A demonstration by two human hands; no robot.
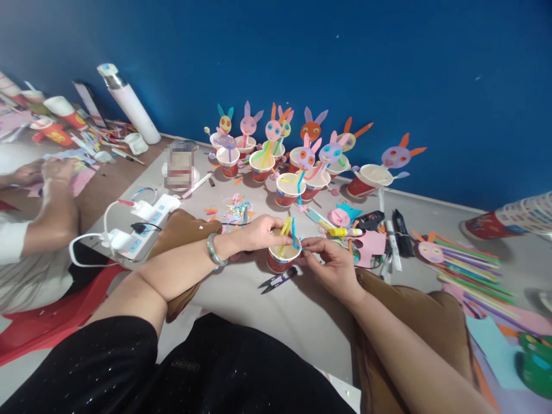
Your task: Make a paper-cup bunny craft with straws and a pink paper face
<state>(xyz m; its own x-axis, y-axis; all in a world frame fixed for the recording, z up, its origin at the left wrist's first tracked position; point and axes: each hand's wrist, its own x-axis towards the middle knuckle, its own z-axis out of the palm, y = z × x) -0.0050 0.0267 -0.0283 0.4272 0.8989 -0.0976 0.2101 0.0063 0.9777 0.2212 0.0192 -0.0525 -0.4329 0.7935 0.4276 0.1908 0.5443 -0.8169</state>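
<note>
A red-and-white paper cup (280,264) stands upright before me, with yellow straws (285,227) and a bent blue straw (294,232) rising from it. My left hand (261,233) is closed on the cup's far left rim, its fingertips against the yellow straws. At the cup's right side, my right hand (330,263) pinches something small and blue, seemingly the end of the blue straw; the fingers partly hide it. Purple-handled thread snips (278,280) lie on the table just in front of the cup.
Several cups with paper rabbit heads (273,130) stand along the blue wall. Markers (345,232) and paper scraps lie to the right, near a fan of coloured straws (474,270). A power strip (150,227) sits left, and another person's hand (60,169) works beyond it.
</note>
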